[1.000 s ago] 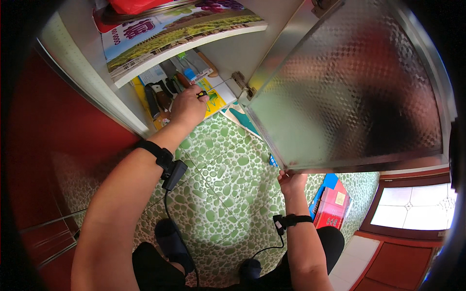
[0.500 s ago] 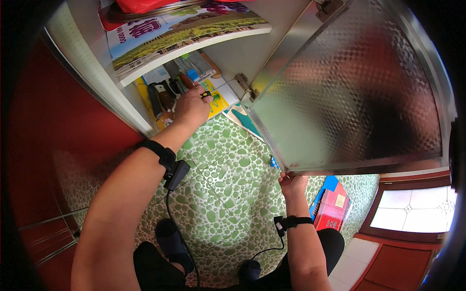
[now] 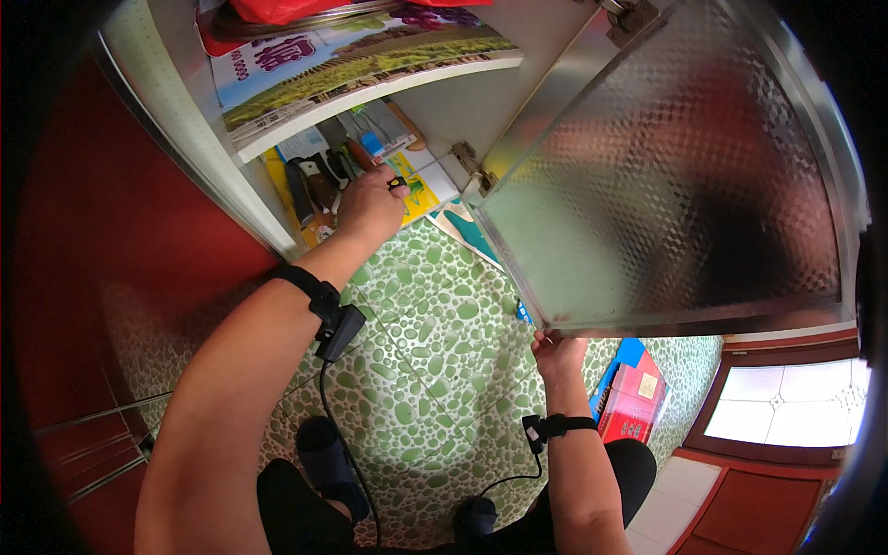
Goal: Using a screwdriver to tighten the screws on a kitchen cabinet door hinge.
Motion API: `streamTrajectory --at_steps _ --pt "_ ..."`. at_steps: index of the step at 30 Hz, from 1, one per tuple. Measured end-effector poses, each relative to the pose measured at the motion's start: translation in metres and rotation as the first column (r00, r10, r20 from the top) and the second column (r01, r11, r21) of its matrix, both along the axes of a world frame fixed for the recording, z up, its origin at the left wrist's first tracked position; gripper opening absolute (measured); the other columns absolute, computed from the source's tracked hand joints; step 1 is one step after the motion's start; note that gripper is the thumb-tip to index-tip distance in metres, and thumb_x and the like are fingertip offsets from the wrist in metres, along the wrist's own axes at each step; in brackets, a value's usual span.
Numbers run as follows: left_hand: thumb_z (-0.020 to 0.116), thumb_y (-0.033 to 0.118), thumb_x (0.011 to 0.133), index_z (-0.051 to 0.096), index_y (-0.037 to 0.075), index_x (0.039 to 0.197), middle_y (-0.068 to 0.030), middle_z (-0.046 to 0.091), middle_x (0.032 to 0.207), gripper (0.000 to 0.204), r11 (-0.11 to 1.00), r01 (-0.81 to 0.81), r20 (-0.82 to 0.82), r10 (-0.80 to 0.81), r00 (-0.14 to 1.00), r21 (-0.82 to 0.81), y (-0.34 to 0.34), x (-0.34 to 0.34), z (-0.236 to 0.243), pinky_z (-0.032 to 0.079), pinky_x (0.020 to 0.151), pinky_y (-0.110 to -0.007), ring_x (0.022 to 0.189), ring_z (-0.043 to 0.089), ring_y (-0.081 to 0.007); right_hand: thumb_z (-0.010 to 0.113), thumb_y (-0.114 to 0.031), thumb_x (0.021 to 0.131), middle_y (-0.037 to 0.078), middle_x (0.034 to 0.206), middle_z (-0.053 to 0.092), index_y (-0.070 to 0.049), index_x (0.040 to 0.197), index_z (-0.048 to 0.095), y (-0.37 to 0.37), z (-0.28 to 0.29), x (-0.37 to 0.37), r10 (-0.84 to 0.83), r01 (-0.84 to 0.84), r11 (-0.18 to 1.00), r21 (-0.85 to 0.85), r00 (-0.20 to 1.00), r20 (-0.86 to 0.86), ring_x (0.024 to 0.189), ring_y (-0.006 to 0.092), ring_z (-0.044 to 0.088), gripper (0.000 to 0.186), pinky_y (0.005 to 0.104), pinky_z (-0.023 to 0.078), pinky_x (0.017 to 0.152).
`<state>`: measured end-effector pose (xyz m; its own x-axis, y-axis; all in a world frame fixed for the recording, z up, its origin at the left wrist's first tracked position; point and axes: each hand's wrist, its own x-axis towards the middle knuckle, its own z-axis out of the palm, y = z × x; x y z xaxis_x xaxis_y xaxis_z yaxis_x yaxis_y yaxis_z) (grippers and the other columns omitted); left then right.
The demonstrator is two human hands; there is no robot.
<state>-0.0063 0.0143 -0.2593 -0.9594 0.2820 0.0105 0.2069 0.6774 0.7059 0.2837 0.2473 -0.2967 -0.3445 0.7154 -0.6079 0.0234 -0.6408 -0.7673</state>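
My left hand [image 3: 372, 205] is closed at the front of the low cabinet shelf, around a screwdriver [image 3: 397, 183] with a black and yellow handle. Its slim metal shaft points toward the door hinge [image 3: 474, 168]. Beside my knuckles on the shelf lie several knives [image 3: 319, 185] with dark and brown handles, and a blue-capped item [image 3: 372, 143]. My right hand [image 3: 561, 356] grips the bottom corner of the metal-framed, patterned glass door [image 3: 638, 222], which stands swung out to the right. The door's frame hides part of my right fingers.
Above the knives, an upper shelf [image 3: 370, 97] carries a printed landscape sheet [image 3: 314, 79] and a red bag [image 3: 296, 7]. A red box [image 3: 634, 402] lies on the green pebble-patterned floor [image 3: 416, 342] beyond my right wrist. Cables run down from both wrist straps.
The view has shifted slightly. Both hands keep their grips, and the glass door looks almost unmoved.
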Motion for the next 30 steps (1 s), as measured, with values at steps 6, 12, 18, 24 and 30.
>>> streamTrajectory --at_steps 6,12,18,24,30 --pt "0.067 0.027 0.088 0.065 0.004 0.109 -0.0197 0.067 0.107 0.03 1.0 0.002 0.001 -0.002 1.0 -0.013 -0.001 0.002 0.005 0.05 0.082 -0.043 0.099 0.065 -0.0359 0.048 -0.05 0.091 0.008 0.078 0.049 -0.01 0.099 0.052 0.001 0.0 0.001 0.002 -0.002 1.0 0.004 1.0 0.005 0.06 0.0235 0.053 0.04 0.0355 0.044 0.05" --pt "0.067 0.028 0.089 0.064 0.005 0.109 -0.0188 0.067 0.107 0.031 1.0 -0.001 0.022 0.001 1.0 -0.015 -0.001 0.003 0.009 0.05 0.082 -0.044 0.1 0.064 -0.0363 0.05 -0.047 0.09 0.008 0.078 0.05 -0.011 0.098 0.052 0.002 -0.003 0.001 0.008 -0.008 1.0 -0.001 1.0 0.013 0.062 0.0235 0.053 0.037 0.0351 0.044 0.053" --pt "0.066 0.027 0.09 0.063 0.008 0.11 -0.0174 0.067 0.106 0.028 0.999 0.018 0.027 -0.017 0.999 -0.037 -0.001 0.003 0.011 0.05 0.082 -0.044 0.099 0.064 -0.0361 0.05 -0.043 0.091 0.009 0.077 0.049 -0.009 0.099 0.051 0.0 0.001 0.001 0.009 -0.009 1.0 0.001 1.0 -0.007 0.06 0.0244 0.054 0.034 0.0354 0.045 0.05" --pt "0.064 0.026 0.09 0.064 0.009 0.109 -0.015 0.068 0.105 0.025 1.0 -0.009 -0.011 0.009 1.0 -0.029 0.001 0.004 0.014 0.05 0.083 -0.045 0.1 0.064 -0.0351 0.051 -0.038 0.09 0.008 0.076 0.049 -0.009 0.097 0.052 -0.001 0.003 -0.001 -0.012 0.012 1.0 -0.003 1.0 0.002 0.059 0.0241 0.054 0.03 0.0347 0.045 0.05" --pt "0.065 0.025 0.088 0.065 0.01 0.111 -0.0132 0.068 0.109 0.027 0.997 -0.051 -0.238 0.036 0.971 -0.057 0.0 0.002 0.006 0.051 0.083 -0.045 0.101 0.064 -0.0344 0.05 -0.039 0.091 0.008 0.075 0.049 -0.011 0.097 0.052 -0.006 0.005 -0.004 -0.029 0.029 0.999 -0.016 1.0 0.011 0.059 0.0235 0.053 0.029 0.0355 0.044 0.05"
